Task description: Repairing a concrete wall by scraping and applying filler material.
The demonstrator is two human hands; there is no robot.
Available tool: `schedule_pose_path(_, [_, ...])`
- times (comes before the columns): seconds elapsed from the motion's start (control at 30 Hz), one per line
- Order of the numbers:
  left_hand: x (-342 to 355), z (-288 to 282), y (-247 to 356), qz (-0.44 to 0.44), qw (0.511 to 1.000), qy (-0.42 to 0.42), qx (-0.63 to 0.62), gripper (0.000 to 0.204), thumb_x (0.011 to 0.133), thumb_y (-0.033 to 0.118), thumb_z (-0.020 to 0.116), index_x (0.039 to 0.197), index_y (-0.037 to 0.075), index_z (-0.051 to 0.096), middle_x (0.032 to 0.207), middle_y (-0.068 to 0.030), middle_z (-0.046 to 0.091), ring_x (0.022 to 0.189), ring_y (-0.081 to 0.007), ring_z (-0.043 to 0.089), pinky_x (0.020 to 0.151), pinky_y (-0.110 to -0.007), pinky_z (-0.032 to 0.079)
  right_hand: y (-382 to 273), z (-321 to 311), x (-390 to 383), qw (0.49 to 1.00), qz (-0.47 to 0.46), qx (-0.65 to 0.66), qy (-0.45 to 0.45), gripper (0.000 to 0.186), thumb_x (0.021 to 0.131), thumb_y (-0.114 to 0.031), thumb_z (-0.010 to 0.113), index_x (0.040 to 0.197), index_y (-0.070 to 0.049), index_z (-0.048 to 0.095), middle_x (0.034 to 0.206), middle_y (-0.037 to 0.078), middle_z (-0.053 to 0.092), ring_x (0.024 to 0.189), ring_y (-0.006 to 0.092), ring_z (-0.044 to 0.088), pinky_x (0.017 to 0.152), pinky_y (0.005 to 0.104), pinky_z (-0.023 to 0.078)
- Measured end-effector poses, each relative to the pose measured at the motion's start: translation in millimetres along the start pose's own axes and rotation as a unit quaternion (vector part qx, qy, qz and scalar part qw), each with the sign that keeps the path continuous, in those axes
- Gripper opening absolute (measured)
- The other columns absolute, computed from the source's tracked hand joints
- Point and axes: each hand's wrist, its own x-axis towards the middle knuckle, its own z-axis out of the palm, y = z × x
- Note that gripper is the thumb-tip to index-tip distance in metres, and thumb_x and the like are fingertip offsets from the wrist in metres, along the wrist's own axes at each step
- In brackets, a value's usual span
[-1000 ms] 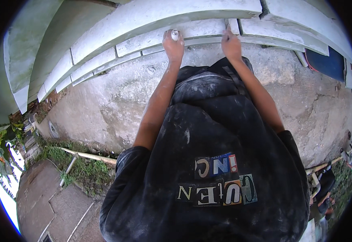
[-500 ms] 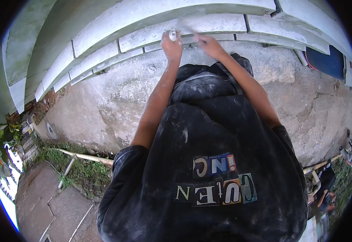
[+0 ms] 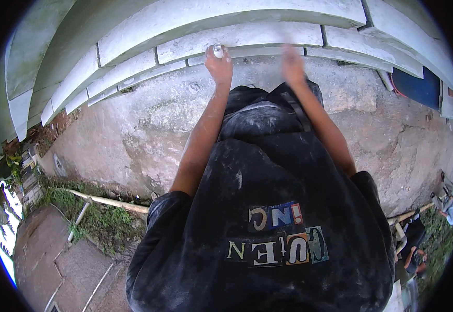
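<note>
We have the left hand curled around a small white cylinder, its end showing above the fist, at the lower edge of the middle white slab; the right hand is nearest that same slab, right of the cylinder, but blurred, so we cannot tell whether its fingers are curled or loose, nor whether the faint streak above them is a tool; in our judgement, a snug, unforced left grip with the cylinder's end facing up serves us best; for the right hand, light, even pressure, stopping short of the dark joint, seems kindest to the slab's edges.
</note>
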Motion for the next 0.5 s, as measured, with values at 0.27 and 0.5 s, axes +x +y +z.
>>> schedule_pose_path(0.27, [-5.4,-5.4,-13.9,0.003,1.000,0.016,0.005,0.026,0.086,0.005,0.075,0.106,-0.009,0.067,0.100,-0.0287,0.067,0.095,-0.0506,0.064,0.086,-0.054,0.050,-1.4,75.1,-20.3,0.975,-0.083,-0.120,-0.168,0.040,0.108,-0.032,0.049,0.145,-0.024,0.060,0.102,0.025,0.074,0.097,0.0459,0.071,0.087,0.0543,0.056])
schedule_pose_path(0.5, [-11.4,-39.8,1.4,0.029,0.999,0.024,0.003,0.022,0.089,0.007,0.073,0.104,-0.008,0.066,0.098,-0.0279,0.066,0.091,-0.0497,0.063,0.083,-0.053,0.050,-52.6,17.0,-17.8,0.985,0.085,-0.016,0.148,0.052,0.106,-0.019,0.050,0.157,-0.012,0.047,0.112,0.024,0.075,0.094,0.0363,0.076,0.079,0.0476,0.058])
